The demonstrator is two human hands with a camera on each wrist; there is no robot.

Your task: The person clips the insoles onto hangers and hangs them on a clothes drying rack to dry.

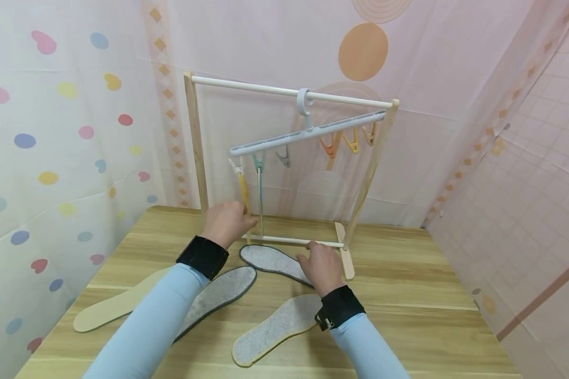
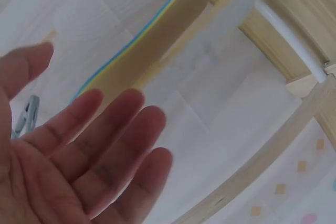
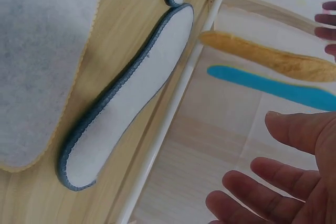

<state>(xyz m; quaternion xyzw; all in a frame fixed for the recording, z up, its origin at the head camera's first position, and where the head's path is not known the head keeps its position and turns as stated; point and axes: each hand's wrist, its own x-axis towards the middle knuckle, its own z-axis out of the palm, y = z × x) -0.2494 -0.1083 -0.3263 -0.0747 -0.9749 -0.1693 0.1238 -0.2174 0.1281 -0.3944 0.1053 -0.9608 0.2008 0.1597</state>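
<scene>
My left hand (image 1: 225, 223) is beside two insoles hanging at the rack's left side, its fingers spread loosely and gripping nothing. One hanging insole is yellow and fuzzy (image 3: 273, 53); the other has a blue face (image 3: 273, 85) and a tan face. In the left wrist view the fingertips overlap the hanging insoles; whether they touch cannot be told. Over the table my right hand (image 1: 323, 266) has relaxed, parted fingers and holds nothing. Nearest it are a grey insole with dark blue edging (image 1: 275, 260) and a grey one with yellow edging (image 1: 277, 326).
A light-blue clip hanger (image 1: 275, 142) hangs tilted from the wooden rack's white top bar (image 1: 246, 86). Grey (image 1: 284, 157), orange (image 1: 330, 147) and yellow (image 1: 352, 141) clips are on it. Another dark-edged insole (image 1: 223, 289) and a beige insole (image 1: 111, 308) lie left on the table.
</scene>
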